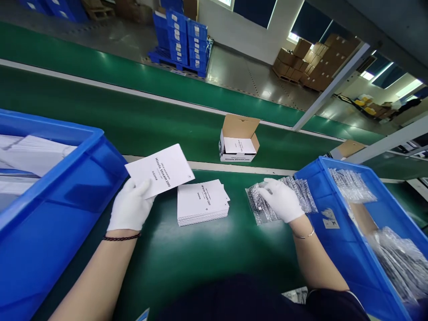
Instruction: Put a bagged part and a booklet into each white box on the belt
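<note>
My left hand [131,206], in a white glove, grips a white printed booklet [158,171] by its lower left corner, thumb on top. The booklet is raised and tilted beside a stack of similar white booklets [200,203] on the green bench. The stack's top pieces are slightly askew. My right hand [282,199], also gloved, lies over a row of clear plastic packets [264,207]. Its fingers are apart and touch the packets; none is lifted. The packets overlap one another, and what they contain is hard to make out.
An open printed carton [239,156] with a booklet inside stands at the bench's back. A blue bin [67,232] of white paper items is at left. Another blue bin [329,214] of plastic packets is at right. A metal post [331,87] rises behind it.
</note>
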The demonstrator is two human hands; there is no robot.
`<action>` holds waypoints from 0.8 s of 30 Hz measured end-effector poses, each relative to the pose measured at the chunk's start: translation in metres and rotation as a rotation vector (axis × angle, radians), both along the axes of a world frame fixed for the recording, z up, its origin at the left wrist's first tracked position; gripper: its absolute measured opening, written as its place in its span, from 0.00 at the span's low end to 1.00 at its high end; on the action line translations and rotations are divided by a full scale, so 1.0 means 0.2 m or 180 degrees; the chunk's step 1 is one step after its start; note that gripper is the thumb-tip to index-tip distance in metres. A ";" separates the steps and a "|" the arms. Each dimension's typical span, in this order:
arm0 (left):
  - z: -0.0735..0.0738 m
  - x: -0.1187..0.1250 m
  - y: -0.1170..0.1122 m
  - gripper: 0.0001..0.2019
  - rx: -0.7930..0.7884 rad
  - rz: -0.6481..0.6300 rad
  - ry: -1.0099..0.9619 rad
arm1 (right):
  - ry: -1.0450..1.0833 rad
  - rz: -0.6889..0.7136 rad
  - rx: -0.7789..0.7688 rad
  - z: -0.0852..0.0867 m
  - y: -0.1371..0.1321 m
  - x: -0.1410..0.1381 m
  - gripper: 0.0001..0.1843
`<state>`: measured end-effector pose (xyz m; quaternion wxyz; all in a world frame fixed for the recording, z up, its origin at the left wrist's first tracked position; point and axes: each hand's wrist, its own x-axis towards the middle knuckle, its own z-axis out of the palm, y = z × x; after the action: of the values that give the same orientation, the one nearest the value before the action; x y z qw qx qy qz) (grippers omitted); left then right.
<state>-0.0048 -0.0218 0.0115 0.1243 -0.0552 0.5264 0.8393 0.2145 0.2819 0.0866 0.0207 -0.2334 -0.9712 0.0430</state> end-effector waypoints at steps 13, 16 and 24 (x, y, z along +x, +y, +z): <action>-0.06 0.01 -0.02 0.16 0.0268 0.0208 -0.0167 | -0.0464 -0.0363 0.0920 -0.25 -0.15 0.03 0.18; -0.06 0.01 -0.02 0.11 0.0342 0.0205 -0.0289 | -0.0541 0.0034 0.0835 -0.25 -0.23 0.02 0.09; -0.09 -0.01 -0.03 0.05 0.0402 -0.0080 -0.0348 | 0.0995 -0.0792 -0.2027 -0.16 -0.22 -0.07 0.34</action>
<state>-0.0064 -0.0284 -0.0064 0.1666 -0.0864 0.4654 0.8650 0.2006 0.2383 0.0550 0.1001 -0.3350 -0.8585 0.3751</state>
